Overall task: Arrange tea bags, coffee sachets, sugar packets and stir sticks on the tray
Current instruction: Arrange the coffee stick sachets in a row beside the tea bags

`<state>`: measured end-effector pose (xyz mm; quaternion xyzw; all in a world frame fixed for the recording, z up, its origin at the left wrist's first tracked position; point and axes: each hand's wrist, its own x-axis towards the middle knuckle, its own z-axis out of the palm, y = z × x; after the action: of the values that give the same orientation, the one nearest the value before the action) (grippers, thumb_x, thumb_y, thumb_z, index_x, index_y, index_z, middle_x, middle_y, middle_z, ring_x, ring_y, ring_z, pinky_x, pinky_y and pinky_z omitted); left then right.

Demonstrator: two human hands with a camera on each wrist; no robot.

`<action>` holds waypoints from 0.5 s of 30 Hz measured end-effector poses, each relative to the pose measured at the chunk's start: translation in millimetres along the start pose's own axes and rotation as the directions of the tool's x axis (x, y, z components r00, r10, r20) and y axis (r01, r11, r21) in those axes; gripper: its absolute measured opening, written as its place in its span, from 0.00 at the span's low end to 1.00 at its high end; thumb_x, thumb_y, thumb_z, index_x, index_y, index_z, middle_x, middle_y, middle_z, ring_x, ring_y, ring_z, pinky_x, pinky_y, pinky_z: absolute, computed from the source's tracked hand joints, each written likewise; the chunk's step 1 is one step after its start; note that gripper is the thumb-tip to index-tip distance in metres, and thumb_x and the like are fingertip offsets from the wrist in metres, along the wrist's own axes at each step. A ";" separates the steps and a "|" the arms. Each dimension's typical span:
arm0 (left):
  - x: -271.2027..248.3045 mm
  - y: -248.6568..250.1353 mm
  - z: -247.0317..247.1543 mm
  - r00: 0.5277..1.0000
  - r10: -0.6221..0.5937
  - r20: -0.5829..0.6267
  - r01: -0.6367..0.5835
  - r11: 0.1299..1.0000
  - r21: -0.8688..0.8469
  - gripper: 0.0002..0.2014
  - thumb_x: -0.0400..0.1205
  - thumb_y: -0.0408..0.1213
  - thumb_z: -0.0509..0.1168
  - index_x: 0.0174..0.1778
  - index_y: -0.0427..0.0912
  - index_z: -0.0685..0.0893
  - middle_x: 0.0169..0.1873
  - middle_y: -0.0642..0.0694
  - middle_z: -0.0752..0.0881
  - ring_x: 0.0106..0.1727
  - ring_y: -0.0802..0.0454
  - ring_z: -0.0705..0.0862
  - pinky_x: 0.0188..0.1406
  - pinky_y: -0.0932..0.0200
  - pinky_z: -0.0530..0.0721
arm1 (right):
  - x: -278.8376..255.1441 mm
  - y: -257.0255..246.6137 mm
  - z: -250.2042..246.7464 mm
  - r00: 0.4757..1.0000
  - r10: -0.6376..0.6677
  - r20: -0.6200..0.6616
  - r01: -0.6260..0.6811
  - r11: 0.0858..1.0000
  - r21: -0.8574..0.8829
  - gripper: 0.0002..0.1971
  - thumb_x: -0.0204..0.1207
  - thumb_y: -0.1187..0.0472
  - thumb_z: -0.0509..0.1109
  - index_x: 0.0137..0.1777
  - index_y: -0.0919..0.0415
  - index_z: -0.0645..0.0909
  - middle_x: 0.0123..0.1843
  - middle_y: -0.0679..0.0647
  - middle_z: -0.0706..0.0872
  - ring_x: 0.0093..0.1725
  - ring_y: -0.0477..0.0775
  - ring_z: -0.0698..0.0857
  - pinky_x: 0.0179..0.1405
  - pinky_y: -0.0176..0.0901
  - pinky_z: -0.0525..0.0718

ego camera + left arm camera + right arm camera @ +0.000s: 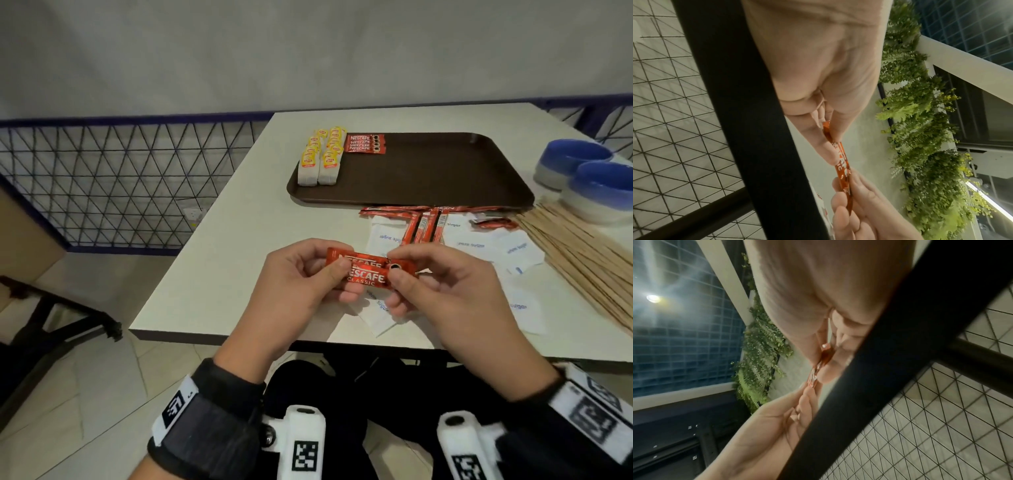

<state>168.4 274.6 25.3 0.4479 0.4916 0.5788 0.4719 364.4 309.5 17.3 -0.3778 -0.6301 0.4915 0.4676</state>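
Red coffee sachets (359, 272) pinched at the left end by left hand (301, 291), at the right end by right hand (442, 294), above the table's (212, 260) near edge; tray (428, 171) toward the far edge, stir sticks (579, 253) along the right.

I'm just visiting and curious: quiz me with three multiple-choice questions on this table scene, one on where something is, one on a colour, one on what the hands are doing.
1. Where do the tea bags lie?
A. on the tray's far left
B. in a bowl
C. on the floor

2. What colour is the tray?
A. white
B. dark brown
C. green

3. What are the hands doing?
A. both rest flat on the table
B. one lifts the stir sticks
C. both pinch red coffee sachets

Answers:
1 A, they sit in two rows beside the sachets already on the tray.
2 B, its bare surface shows it.
3 C, the left hand and right hand hold the coffee sachets by their ends.
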 end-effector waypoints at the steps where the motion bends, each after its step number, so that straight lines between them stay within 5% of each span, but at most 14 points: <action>1: -0.2 -0.7 0.5 1.000 -0.003 0.014 0.003 1.000 0.005 0.10 0.82 0.25 0.69 0.59 0.31 0.87 0.42 0.32 0.93 0.36 0.44 0.92 0.42 0.53 0.93 | -0.6 2.1 -0.5 1.000 -0.008 -0.030 0.008 1.000 0.013 0.13 0.78 0.71 0.76 0.54 0.51 0.91 0.43 0.59 0.92 0.35 0.63 0.92 0.39 0.65 0.93; 10: -4.0 3.2 -0.3 0.991 -0.023 0.130 0.014 0.997 0.070 0.14 0.81 0.24 0.69 0.62 0.37 0.86 0.51 0.37 0.93 0.51 0.41 0.93 0.47 0.57 0.91 | -0.9 12.7 -5.3 0.998 -0.002 -0.068 0.011 0.991 0.136 0.12 0.80 0.73 0.74 0.56 0.56 0.90 0.43 0.62 0.90 0.33 0.63 0.88 0.36 0.63 0.90; 15: -4.3 1.6 3.1 0.992 -0.021 0.122 0.014 0.998 0.054 0.15 0.79 0.24 0.71 0.62 0.35 0.85 0.48 0.35 0.93 0.45 0.37 0.94 0.46 0.53 0.93 | -0.8 11.1 -5.4 0.997 0.011 -0.071 -0.005 0.997 0.080 0.12 0.80 0.71 0.74 0.57 0.53 0.88 0.43 0.56 0.90 0.32 0.59 0.90 0.33 0.56 0.91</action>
<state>171.8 270.7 27.0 0.4905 0.4806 0.5329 0.4944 370.1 312.8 6.7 -0.3788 -0.5913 0.5042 0.5027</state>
